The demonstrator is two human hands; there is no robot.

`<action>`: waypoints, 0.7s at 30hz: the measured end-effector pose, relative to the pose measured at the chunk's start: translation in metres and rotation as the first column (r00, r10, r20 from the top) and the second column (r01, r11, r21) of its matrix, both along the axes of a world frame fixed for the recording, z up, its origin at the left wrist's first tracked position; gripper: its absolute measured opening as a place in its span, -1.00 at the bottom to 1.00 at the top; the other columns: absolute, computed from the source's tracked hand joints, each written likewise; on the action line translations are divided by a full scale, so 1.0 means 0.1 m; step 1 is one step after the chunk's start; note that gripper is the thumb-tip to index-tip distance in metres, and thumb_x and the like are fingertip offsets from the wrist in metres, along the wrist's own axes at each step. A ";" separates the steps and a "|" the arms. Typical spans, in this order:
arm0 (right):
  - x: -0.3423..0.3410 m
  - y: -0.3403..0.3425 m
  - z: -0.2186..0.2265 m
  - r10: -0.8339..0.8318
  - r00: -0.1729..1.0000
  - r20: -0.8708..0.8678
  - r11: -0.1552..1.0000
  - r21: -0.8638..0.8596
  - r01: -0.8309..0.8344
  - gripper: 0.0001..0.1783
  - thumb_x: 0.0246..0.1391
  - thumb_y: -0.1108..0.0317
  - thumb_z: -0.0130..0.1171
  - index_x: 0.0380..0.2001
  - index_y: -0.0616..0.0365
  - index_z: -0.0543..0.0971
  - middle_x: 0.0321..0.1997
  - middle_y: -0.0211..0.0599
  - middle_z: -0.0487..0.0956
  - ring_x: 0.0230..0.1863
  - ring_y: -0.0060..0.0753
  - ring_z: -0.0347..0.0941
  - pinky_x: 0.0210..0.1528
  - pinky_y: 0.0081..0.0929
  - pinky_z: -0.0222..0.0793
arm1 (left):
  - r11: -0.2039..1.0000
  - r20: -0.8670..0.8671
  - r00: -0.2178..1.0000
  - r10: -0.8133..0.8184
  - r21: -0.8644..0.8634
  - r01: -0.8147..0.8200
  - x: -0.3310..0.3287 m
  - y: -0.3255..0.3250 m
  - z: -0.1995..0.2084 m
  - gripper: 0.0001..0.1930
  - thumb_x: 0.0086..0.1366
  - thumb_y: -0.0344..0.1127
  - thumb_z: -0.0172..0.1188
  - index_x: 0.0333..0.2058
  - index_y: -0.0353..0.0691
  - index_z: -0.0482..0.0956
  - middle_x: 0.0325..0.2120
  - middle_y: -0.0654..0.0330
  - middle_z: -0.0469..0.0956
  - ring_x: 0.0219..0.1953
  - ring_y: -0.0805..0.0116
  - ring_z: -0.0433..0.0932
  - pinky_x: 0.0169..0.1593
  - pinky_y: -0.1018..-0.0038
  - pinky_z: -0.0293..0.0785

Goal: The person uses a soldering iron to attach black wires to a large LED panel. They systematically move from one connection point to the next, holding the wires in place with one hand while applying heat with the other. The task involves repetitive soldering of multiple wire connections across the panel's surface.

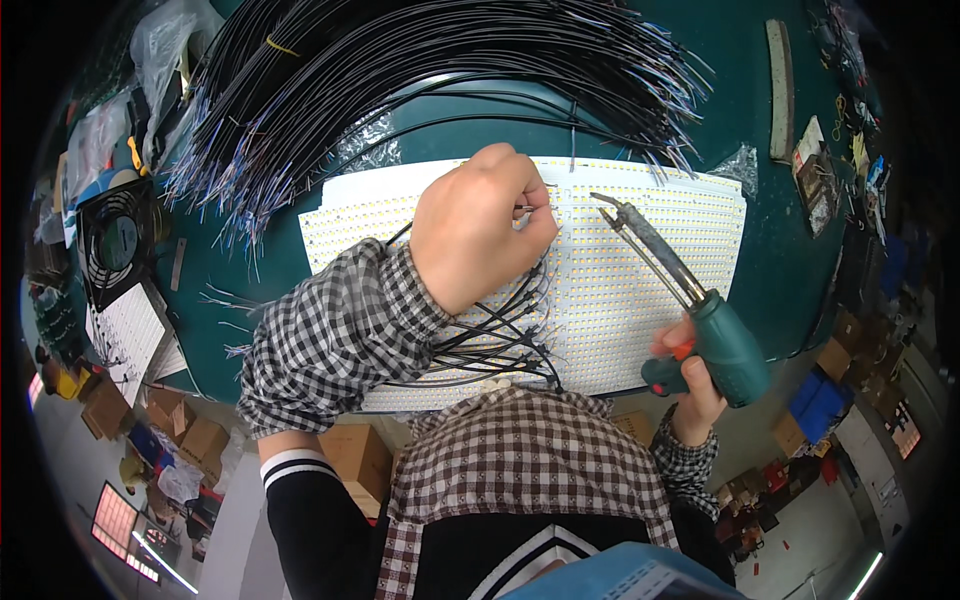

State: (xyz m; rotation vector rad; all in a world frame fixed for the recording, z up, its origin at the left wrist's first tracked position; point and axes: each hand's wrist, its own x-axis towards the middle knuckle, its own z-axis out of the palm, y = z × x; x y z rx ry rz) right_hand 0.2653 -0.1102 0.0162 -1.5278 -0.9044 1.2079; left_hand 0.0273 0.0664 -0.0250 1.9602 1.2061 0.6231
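My left hand is closed in a pinch over a white LED board panel covered with rows of small yellowish chips. A thin black cable runs in beneath this hand, and a short dark end shows between the fingers. My right hand grips a green soldering gun with red parts near the fingers. Its long metal tip points up and left over the panel, to the right of my left hand and apart from it. Several black cables lie across the lower middle of the panel.
A large bundle of black cables with stripped, coloured ends arches across the back of the green table. A black fan and white sheets are at the left. A flat bar lies far right, near a small packet.
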 end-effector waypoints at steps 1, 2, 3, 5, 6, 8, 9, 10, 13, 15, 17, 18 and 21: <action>0.00 -0.01 0.01 0.008 1.000 -0.002 1.000 -0.003 -0.008 -0.36 0.16 0.12 0.28 0.11 0.46 0.47 -0.22 -0.13 0.61 -0.24 -0.20 0.60 -0.22 -0.29 0.58 | 1.000 0.014 1.000 0.006 -0.006 -0.006 0.00 0.00 0.00 -0.86 0.04 -0.52 0.35 -0.45 -0.30 0.54 -0.48 0.14 0.53 -0.45 0.25 0.59 -0.34 0.42 0.56; -0.01 -0.01 0.01 0.016 1.000 -0.005 1.000 -0.007 -0.016 -0.37 0.16 0.14 0.28 0.12 0.46 0.47 -0.22 -0.14 0.61 -0.24 -0.20 0.60 -0.20 -0.27 0.57 | 1.000 0.020 1.000 0.005 0.002 -0.005 0.00 -0.01 0.00 -0.86 0.04 -0.52 0.35 -0.45 -0.30 0.54 -0.48 0.14 0.53 -0.45 0.25 0.59 -0.34 0.42 0.55; -0.02 -0.02 0.02 0.024 1.000 -0.008 1.000 -0.011 -0.024 -0.37 0.16 0.16 0.28 0.13 0.47 0.46 -0.22 -0.14 0.61 -0.24 -0.19 0.59 -0.18 -0.25 0.56 | 1.000 0.027 1.000 0.003 0.009 -0.004 0.00 -0.01 -0.01 -0.86 0.04 -0.52 0.35 -0.45 -0.30 0.53 -0.48 0.14 0.53 -0.45 0.25 0.59 -0.34 0.43 0.55; -0.01 -0.06 0.00 0.034 0.999 0.011 0.999 -0.031 -0.034 -0.38 0.16 0.20 0.29 0.13 0.47 0.46 -0.21 -0.14 0.62 -0.25 -0.19 0.59 -0.18 -0.23 0.54 | 1.000 0.029 1.000 0.007 0.010 -0.007 0.00 -0.01 0.00 -0.86 0.04 -0.53 0.35 -0.46 -0.30 0.53 -0.48 0.15 0.52 -0.45 0.25 0.58 -0.34 0.43 0.55; -0.01 -0.07 -0.01 0.040 0.999 0.020 0.998 -0.040 -0.040 -0.39 0.16 0.21 0.29 0.13 0.47 0.46 -0.21 -0.13 0.62 -0.25 -0.18 0.58 -0.18 -0.22 0.54 | 1.000 0.025 1.000 0.012 0.003 -0.012 0.01 -0.02 0.00 -0.86 0.03 -0.53 0.35 -0.45 -0.30 0.53 -0.49 0.15 0.52 -0.46 0.25 0.58 -0.35 0.43 0.55; 0.00 -0.06 -0.03 0.075 0.997 0.018 0.997 -0.022 -0.075 -0.42 0.17 0.22 0.29 0.11 0.48 0.47 -0.21 -0.11 0.62 -0.25 -0.18 0.59 -0.17 -0.22 0.54 | 1.000 0.026 0.999 0.019 0.000 -0.019 0.01 -0.03 0.01 -0.86 0.03 -0.54 0.35 -0.46 -0.29 0.53 -0.49 0.15 0.51 -0.46 0.25 0.58 -0.36 0.43 0.54; 0.01 -0.06 -0.03 0.091 0.996 0.018 0.996 -0.012 -0.091 -0.43 0.17 0.23 0.29 0.10 0.48 0.48 -0.21 -0.10 0.62 -0.25 -0.18 0.59 -0.16 -0.22 0.54 | 1.000 0.032 0.999 0.022 0.003 -0.022 0.01 -0.03 0.00 -0.85 0.02 -0.54 0.35 -0.46 -0.29 0.53 -0.49 0.15 0.51 -0.47 0.25 0.57 -0.36 0.43 0.53; 0.02 -0.07 -0.03 0.094 0.995 0.032 0.995 -0.024 -0.093 -0.44 0.18 0.23 0.29 0.08 0.48 0.49 -0.22 -0.10 0.62 -0.25 -0.17 0.59 -0.16 -0.22 0.54 | 1.000 0.037 0.999 0.024 0.006 -0.024 0.02 -0.04 0.00 -0.85 0.02 -0.55 0.35 -0.46 -0.29 0.53 -0.49 0.15 0.50 -0.47 0.25 0.57 -0.37 0.43 0.53; 0.02 -0.08 -0.02 0.098 0.994 0.050 0.994 -0.057 -0.095 -0.48 0.19 0.23 0.29 0.03 0.48 0.51 -0.24 -0.07 0.62 -0.25 -0.17 0.60 -0.15 -0.23 0.55 | 0.998 0.037 0.999 0.017 0.057 -0.019 0.01 -0.04 -0.02 -0.85 0.02 -0.55 0.34 -0.46 -0.28 0.52 -0.49 0.15 0.50 -0.48 0.24 0.56 -0.39 0.42 0.51; 0.01 -0.08 -0.01 0.091 0.995 0.036 0.994 -0.072 -0.088 -0.51 0.18 0.23 0.29 -0.01 0.49 0.53 -0.25 -0.05 0.63 -0.25 -0.17 0.60 -0.15 -0.24 0.55 | 0.999 0.027 0.999 0.019 0.048 -0.020 0.01 -0.04 -0.02 -0.84 0.01 -0.54 0.34 -0.47 -0.28 0.51 -0.49 0.15 0.50 -0.48 0.24 0.56 -0.39 0.42 0.51; 0.00 -0.06 -0.03 0.094 0.994 0.060 0.995 -0.029 -0.092 -0.53 0.18 0.23 0.30 -0.05 0.48 0.54 -0.26 -0.04 0.63 -0.26 -0.17 0.60 -0.16 -0.25 0.55 | 0.999 0.035 0.999 0.013 0.052 -0.015 0.02 -0.05 -0.02 -0.84 0.01 -0.52 0.34 -0.47 -0.26 0.50 -0.49 0.14 0.49 -0.50 0.17 0.55 -0.41 0.35 0.48; 0.00 -0.06 -0.03 0.095 0.993 0.072 0.996 -0.007 -0.094 -0.54 0.18 0.23 0.30 -0.07 0.48 0.55 -0.26 -0.04 0.63 -0.26 -0.17 0.60 -0.16 -0.25 0.55 | 0.998 0.047 0.999 0.006 0.062 -0.009 0.02 -0.05 -0.04 -0.84 0.02 -0.50 0.34 -0.46 -0.25 0.50 -0.48 0.12 0.49 -0.51 0.11 0.54 -0.44 0.29 0.47; 0.02 -0.07 -0.07 0.064 0.998 0.020 0.998 -0.008 -0.064 -0.56 -0.04 0.50 0.46 -0.05 0.39 0.59 -0.27 -0.14 0.69 -0.23 -0.34 0.65 -0.10 -0.38 0.58 | 0.999 0.034 0.999 0.011 0.052 -0.013 0.02 -0.05 -0.02 -0.84 0.01 -0.52 0.34 -0.46 -0.26 0.50 -0.49 0.14 0.49 -0.49 0.17 0.55 -0.41 0.35 0.49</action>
